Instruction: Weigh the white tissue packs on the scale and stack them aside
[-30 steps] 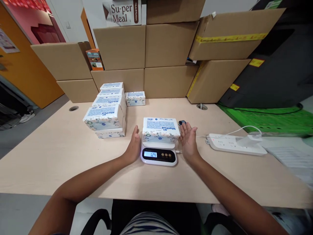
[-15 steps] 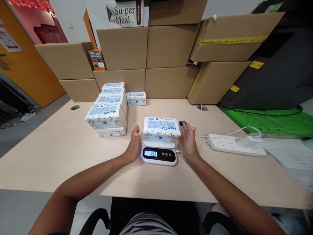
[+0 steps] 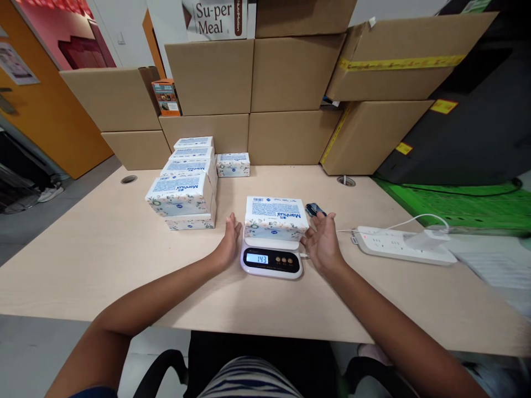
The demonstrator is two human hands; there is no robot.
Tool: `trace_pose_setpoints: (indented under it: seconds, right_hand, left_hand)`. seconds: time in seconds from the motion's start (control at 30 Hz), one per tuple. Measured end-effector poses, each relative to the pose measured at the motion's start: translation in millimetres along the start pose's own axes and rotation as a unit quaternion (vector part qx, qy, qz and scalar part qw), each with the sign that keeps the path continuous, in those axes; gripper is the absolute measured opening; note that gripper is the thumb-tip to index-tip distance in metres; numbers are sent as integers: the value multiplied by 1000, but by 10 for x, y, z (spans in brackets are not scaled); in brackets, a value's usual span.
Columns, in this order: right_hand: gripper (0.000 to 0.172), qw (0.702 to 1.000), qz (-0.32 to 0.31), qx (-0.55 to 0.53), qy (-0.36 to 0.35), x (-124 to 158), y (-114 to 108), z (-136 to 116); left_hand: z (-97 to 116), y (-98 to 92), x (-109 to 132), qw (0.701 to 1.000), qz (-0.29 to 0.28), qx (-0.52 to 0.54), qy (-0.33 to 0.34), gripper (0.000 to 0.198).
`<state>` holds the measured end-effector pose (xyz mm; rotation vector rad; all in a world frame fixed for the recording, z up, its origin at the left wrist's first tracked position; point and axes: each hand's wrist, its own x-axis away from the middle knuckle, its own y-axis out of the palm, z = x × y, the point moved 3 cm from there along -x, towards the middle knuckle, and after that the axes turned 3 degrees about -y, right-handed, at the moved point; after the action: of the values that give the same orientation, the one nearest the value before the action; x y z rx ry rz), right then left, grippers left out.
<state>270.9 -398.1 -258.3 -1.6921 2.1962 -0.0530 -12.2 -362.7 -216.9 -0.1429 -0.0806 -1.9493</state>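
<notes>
A white tissue pack (image 3: 276, 216) with blue print lies on a small white kitchen scale (image 3: 271, 272), whose lit display appears to read 143. My left hand (image 3: 228, 241) rests on the table just left of the scale, fingers extended and holding nothing. On the other side, my right hand (image 3: 322, 243) is open with its palm turned toward the pack. Its fingertips are close to the pack's right side; whether they touch is unclear. A small dark object (image 3: 314, 209) lies behind my right fingers, its kind not clear.
Stacked tissue packs (image 3: 181, 193) stand on the table at left, with a single tissue pack (image 3: 233, 165) behind. Cardboard boxes (image 3: 209, 77) wall the back. A white power strip (image 3: 400, 246) with a plugged-in charger lies at right, near a green plastic pallet (image 3: 468, 204).
My right hand has shifted slightly down and its fingers have curled a little, showing more of the dark object. The pack stays on the scale, and the camera view has shifted slightly.
</notes>
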Motion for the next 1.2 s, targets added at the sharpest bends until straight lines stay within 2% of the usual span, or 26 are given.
trace_pose_setpoints:
  seconds: [0.1,0.17,0.4,0.5,0.6,0.77,0.87,0.93,1.07,1.13,1.2]
  right_hand:
    - [92,994,29,-69,81,-8,-35,49]
    - [93,990,33,-82,110,-10,-39,43]
    - [87,983,36,-125,131,-10,2,-33]
    - [91,980,40,-139,139,-10,15,-97]
    - [96,974,47,-158,158,-7,21,-190]
    - [93,942,134,-240,195,51,62,-412]
    - [81,919,203,-273,200,103,101,-545]
    - [72,907,223,-291,208,124,124,-597]
    - [68,911,212,-283,212,112,133,-597]
    - [71,920,200,-265,206,90,124,-564]
    - [78,934,181,-238,195,78,117,-540]
  left_hand:
    - [75,4,74,995,-10,53,-88,112]
    - [110,7,123,992,-16,65,-103,110]
    - [98,39,168,995,-26,62,-67,109]
    - [74,66,160,998,-26,33,-42,108]
    - [85,106,188,997,-16,48,-52,107]
    - [201,194,328,988,9,122,-91,95]
    - [271,256,407,980,11,169,-105,88]
    - [298,290,443,978,11,178,-111,86]
    - [294,313,490,980,-1,162,-112,86]
    - [253,301,492,982,-8,150,-113,88]
    - [205,294,467,987,-31,132,-87,92]
